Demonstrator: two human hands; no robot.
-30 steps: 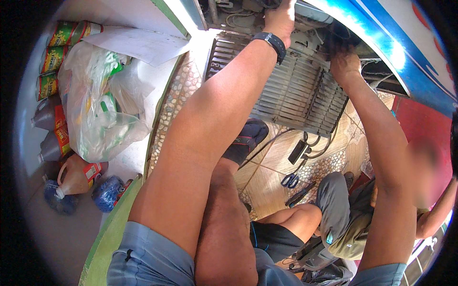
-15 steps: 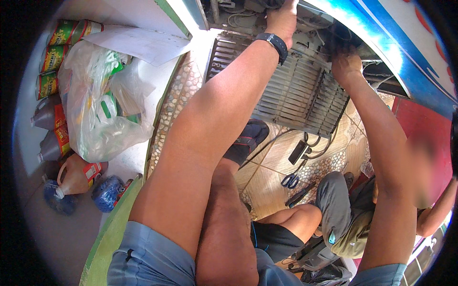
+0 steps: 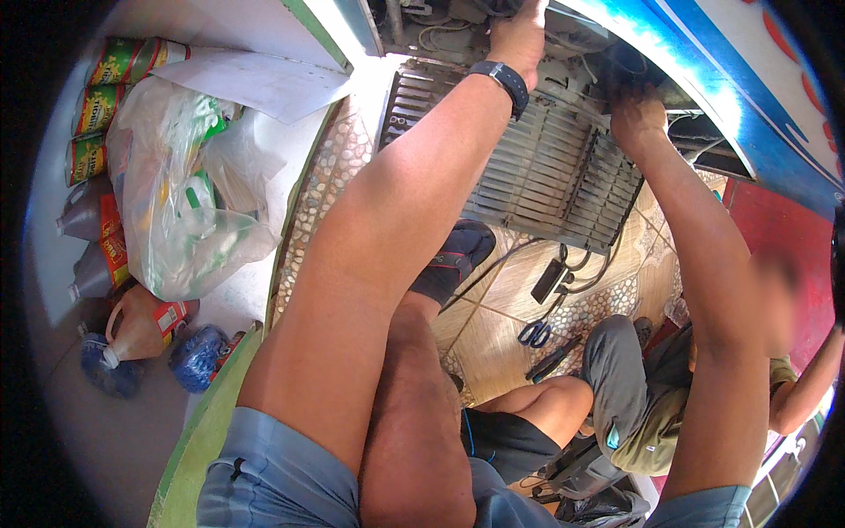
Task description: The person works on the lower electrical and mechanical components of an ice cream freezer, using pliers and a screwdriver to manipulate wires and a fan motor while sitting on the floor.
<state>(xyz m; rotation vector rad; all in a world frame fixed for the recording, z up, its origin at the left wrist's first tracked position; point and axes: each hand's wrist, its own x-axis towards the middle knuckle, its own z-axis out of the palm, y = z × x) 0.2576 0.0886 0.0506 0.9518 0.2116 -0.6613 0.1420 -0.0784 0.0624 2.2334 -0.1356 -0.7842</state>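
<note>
My left hand (image 3: 519, 42) reaches up into the opened lower bay of a blue and white appliance cabinet (image 3: 695, 66), and the picture's top edge cuts its fingers off. A dark watch is on that wrist. My right hand (image 3: 638, 121) reaches into a shadowed recess at the right side of the same bay, beside the cables; its fingertips are lost in the dark, so what it touches cannot be told. Below and between both hands lies a dusty slatted grille panel (image 3: 528, 167), tilted outward from the bay. Loose wires (image 3: 444, 37) show inside.
A black power adapter (image 3: 549, 280) with cables and blue-handled scissors (image 3: 534, 333) lie on the tiled floor. Another person (image 3: 647, 387) sits close at the lower right. At left, a shelf holds cans (image 3: 97, 110), jugs (image 3: 145, 326) and a plastic bag (image 3: 158, 194).
My hands stay at nearly the same spots, with only a tiny shift of the left wrist. The other person at right has moved the head slightly.
</note>
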